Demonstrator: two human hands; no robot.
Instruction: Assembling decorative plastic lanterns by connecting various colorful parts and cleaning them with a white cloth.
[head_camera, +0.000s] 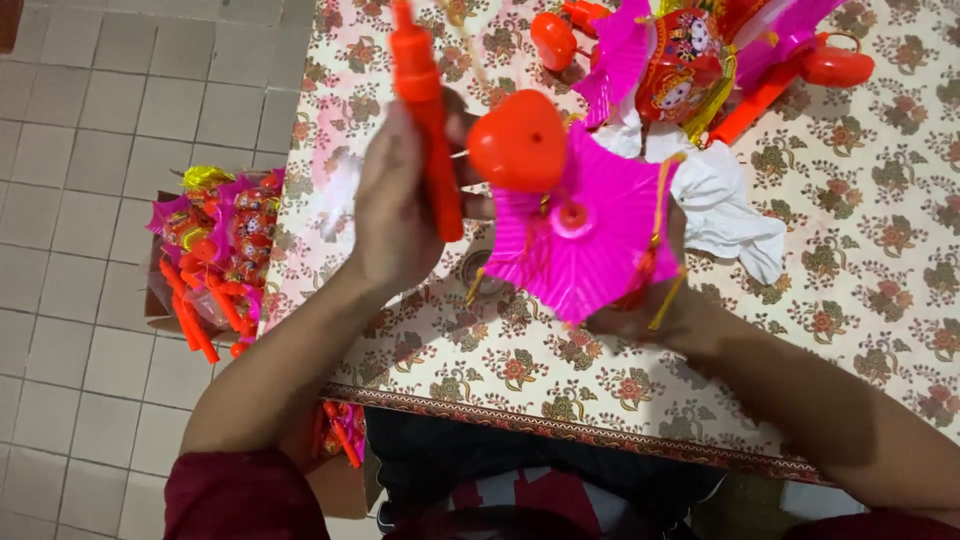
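Orange plastic stick (428, 110) sits in the left hand (398, 205), fingers wrapped round its lower part, stick tilted slightly with its top end running out of the upper edge of the head view. Left hand is closed on the stick, held above the table.

Right hand (640, 315) is mostly hidden behind a pink pleated paper lantern (585, 235); fingers grip it from below and behind, so the hand is closed on the lantern. Exact finger spread cannot be told. Lantern has a small round orange hub at its centre and yellow tassel strings hanging along its right side. An orange heart-shaped plastic piece (517, 140) sits at the lantern's upper left, just beside the stick; a thin wire appears to link it toward the stick, but I can't tell whether they are joined.

Table (880, 330) carries a floral cloth, cream with red-brown flowers and a patterned border at the near edge. White crumpled plastic wrapping (735, 205) lies just behind the held lantern. Far side of the table: another lantern (685, 60) with pink pleats and a red printed body, more orange heart pieces (838, 65) and an orange stick near them.

Left of the table, on the tiled floor (70, 200), a cardboard box (215, 255) holds a pile of finished lanterns in pink, red and orange with gold foil on top. Person's sleeves are dark red.
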